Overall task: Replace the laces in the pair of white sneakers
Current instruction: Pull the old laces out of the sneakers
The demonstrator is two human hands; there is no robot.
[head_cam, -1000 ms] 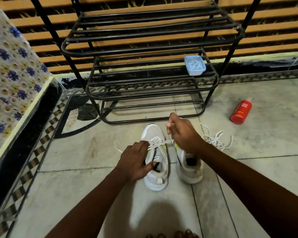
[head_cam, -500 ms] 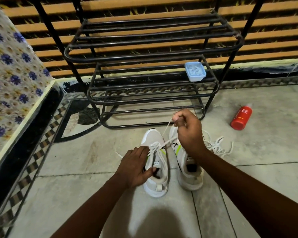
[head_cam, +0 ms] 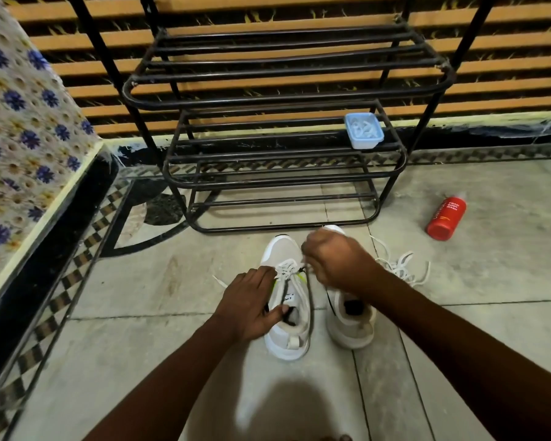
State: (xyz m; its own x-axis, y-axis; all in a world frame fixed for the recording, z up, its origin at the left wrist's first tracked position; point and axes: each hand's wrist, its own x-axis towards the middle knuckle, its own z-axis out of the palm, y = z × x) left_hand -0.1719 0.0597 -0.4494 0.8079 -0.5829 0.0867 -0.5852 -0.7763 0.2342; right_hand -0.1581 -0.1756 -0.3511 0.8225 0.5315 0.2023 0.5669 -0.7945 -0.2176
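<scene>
Two white sneakers stand side by side on the floor, toes toward the rack. My left hand [head_cam: 252,305] grips the left sneaker [head_cam: 288,332] at its collar, thumb on the tongue. A white lace [head_cam: 286,269] crosses its front eyelets, and one loose end lies on the floor to the left. My right hand [head_cam: 334,261] is curled over the lace at the sneaker's right eyelets; its fingertips are hidden. The right sneaker [head_cam: 352,326] has no lace and is partly covered by my right wrist. A loose white lace pile [head_cam: 403,267] lies on the floor to the right.
A black metal shoe rack [head_cam: 283,144] stands just behind the sneakers, with a small blue tray [head_cam: 364,131] on its middle shelf. A red bottle [head_cam: 446,218] lies on the floor at the right. A patterned cloth surface [head_cam: 23,138] borders the left.
My right hand pulled the lace up and away from the sneaker, then came back down to the eyelets. My left hand stayed on the left sneaker's collar.
</scene>
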